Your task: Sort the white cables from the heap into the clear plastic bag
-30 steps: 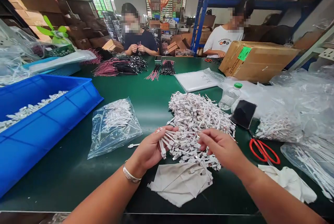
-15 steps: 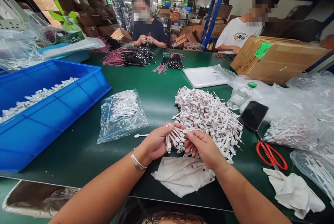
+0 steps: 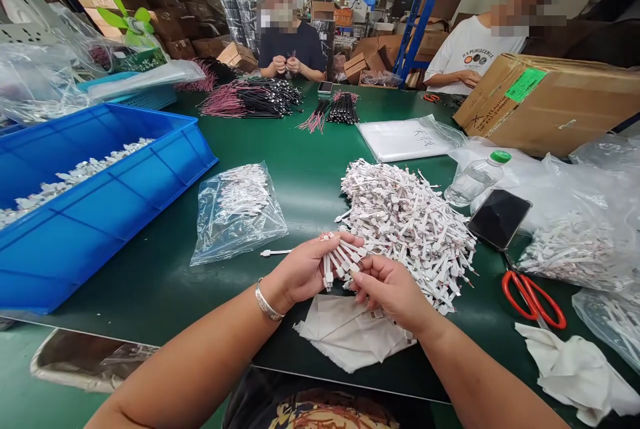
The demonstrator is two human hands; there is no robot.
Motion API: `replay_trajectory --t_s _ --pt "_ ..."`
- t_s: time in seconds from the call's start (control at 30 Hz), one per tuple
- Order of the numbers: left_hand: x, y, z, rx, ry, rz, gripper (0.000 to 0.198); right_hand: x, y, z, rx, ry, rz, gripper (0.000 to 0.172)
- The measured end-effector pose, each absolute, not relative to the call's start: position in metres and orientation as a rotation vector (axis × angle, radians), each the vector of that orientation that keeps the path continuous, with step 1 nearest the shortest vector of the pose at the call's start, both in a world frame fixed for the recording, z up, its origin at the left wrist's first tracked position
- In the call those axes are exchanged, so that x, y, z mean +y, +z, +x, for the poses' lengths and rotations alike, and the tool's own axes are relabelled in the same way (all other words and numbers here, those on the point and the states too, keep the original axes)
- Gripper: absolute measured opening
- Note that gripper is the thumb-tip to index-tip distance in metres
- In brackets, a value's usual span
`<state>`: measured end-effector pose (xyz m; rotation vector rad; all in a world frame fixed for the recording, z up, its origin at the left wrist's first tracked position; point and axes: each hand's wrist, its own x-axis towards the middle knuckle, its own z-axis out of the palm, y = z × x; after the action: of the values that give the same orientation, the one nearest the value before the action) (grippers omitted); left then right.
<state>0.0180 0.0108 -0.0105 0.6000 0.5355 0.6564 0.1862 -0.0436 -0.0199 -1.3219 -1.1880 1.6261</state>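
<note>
My left hand [image 3: 305, 270] is closed around the wired ends of a fanned bunch of short white USB cables [image 3: 341, 257], plugs pointing toward me. My right hand [image 3: 390, 286] meets the bunch from the right, its thumb and fingers pinched at the plug end of one cable; the fingertips are partly hidden. Just behind both hands rises a big heap of the same white cables [image 3: 405, 222]. Under them lies a white cloth [image 3: 345, 342] with a few plugs on it. A single loose cable [image 3: 274, 253] rests left of my left hand.
A clear bag of white cables [image 3: 243, 199] and a blue bin [image 3: 125, 202] stand left. Right are a bottle [image 3: 475, 181], a phone [image 3: 500, 219], red-handled scissors [image 3: 533, 299], a crumpled cloth [image 3: 575, 369] and a carton [image 3: 555, 106]. Two people sit across the table.
My right hand has shifted slightly down from the top of the bunch to the plug ends. My left hand keeps its hold. The camera view has tilted and turned a little.
</note>
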Motion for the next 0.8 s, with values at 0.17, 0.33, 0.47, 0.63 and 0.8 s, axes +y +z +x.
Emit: replay_trajectory --t_s 0.17,0.33,0.47,0.63,0.8 --pt "0.009 -0.011 0.019 0.558 0.675 0.63 0.03 -0.045 -0.019 0.184 -1.182 1.57 -1.383 0.032" --pt "0.008 -0.012 0.021 0.569 0.677 0.608 0.029 -0.045 -0.022 0.183 -1.191 1.489 -1.453 0.033" --pt "0.009 -0.012 0.02 0.57 0.671 0.572 0.028 -0.046 -0.022 0.182 -1.182 1.457 -1.438 0.033" --pt "0.008 -0.012 0.019 0.536 0.678 0.525 0.024 -0.049 -0.02 0.176 -1.113 1.777 -1.31 0.037" --pt "0.003 -0.01 0.022 0.531 0.715 0.554 0.026 -0.052 -0.022 0.168 -1.053 1.874 -1.252 0.035"
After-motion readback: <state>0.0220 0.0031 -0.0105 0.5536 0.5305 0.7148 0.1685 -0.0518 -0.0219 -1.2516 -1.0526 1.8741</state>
